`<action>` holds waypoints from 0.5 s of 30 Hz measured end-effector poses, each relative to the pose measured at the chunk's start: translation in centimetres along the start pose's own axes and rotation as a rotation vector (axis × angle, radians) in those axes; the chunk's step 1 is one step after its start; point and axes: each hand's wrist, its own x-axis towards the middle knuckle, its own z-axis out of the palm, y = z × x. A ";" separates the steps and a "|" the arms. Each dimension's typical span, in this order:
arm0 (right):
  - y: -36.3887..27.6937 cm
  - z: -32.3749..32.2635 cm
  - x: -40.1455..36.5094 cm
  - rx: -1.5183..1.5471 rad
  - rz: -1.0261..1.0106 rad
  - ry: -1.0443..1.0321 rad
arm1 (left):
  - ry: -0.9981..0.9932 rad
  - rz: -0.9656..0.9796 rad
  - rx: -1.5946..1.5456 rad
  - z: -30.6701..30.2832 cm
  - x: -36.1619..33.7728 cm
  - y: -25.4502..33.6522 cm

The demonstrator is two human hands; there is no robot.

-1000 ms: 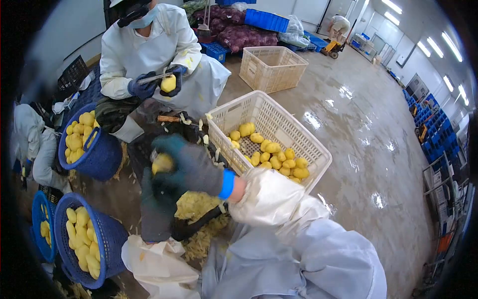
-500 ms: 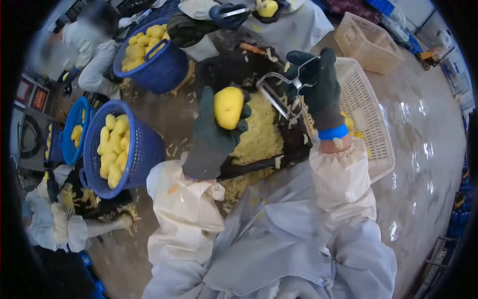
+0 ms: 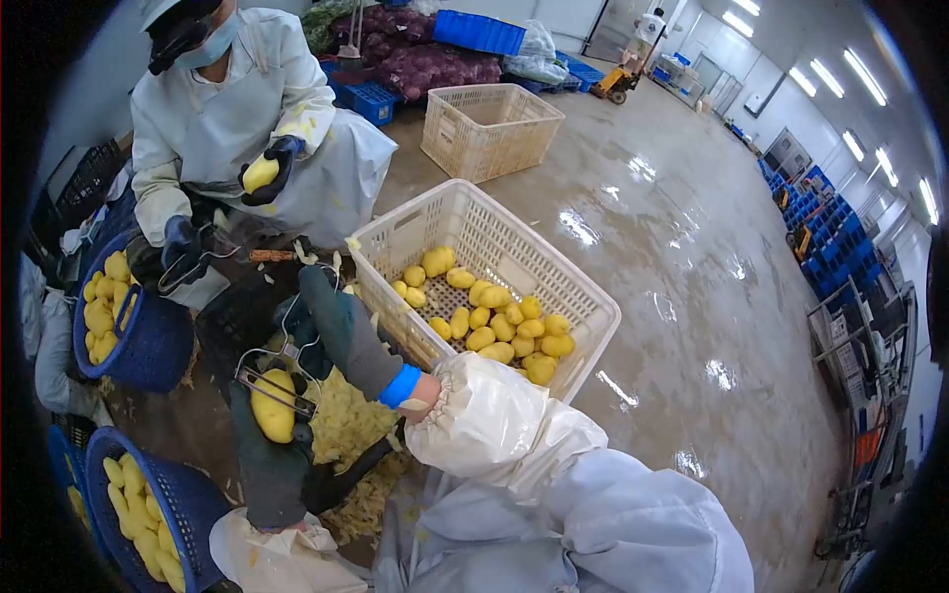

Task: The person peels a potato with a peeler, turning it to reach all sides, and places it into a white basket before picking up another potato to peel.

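Observation:
My left hand (image 3: pixel 265 465), in a dark green glove, holds a yellow peeled potato (image 3: pixel 273 407) over the dark crate of peelings. My right hand (image 3: pixel 331 321), gloved with a blue band at the wrist, grips a wire-framed metal peeler (image 3: pixel 282 383). The peeler's blade lies across the upper part of the potato. Below and beside both hands is a heap of pale peelings (image 3: pixel 346 420). To the right stands a cream slatted crate (image 3: pixel 514 252) with several yellow potatoes (image 3: pixel 494 316) in it.
Blue baskets of potatoes (image 3: pixel 158 346) (image 3: pixel 193 504) stand at the left. Across from me a masked co-worker (image 3: pixel 222 128) holds a potato and a peeler. A second cream crate (image 3: pixel 489 133) rests on the wet floor (image 3: pixel 682 326). Blue crates (image 3: pixel 835 247) are stacked far right.
The view has swung right and up, showing more floor and the potatoes in the cream crate. My right hand has brought the peeler from apart onto the potato in my left hand.

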 end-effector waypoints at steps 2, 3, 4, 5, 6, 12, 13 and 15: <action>0.1 -0.1 0.4 0.008 0.140 -0.003 | 0.028 -0.190 -0.480 0.1 0.2 -0.4; -0.1 0.0 0.8 0.008 0.139 -0.010 | 0.046 -0.283 -0.719 0.2 0.4 -0.7; -0.6 0.1 0.8 0.052 0.164 -0.011 | 0.061 -0.377 -0.955 0.0 0.4 -0.9; -1.1 0.1 0.7 0.095 0.191 -0.011 | 0.077 -0.471 -1.193 -0.2 0.4 -0.8; -1.3 -0.1 0.6 0.094 0.193 -0.014 | 0.081 -0.471 -1.194 -0.2 0.4 -0.6; -0.3 0.7 0.1 0.107 -0.043 -0.075 | -0.112 -0.466 -1.152 -0.1 1.2 0.1; -0.7 0.9 -0.1 0.109 -0.042 -0.077 | -0.111 -0.467 -1.151 0.0 1.3 0.4; -1.5 1.1 -1.1 0.000 0.076 -0.166 | -0.098 -0.487 -1.193 -0.1 1.4 1.2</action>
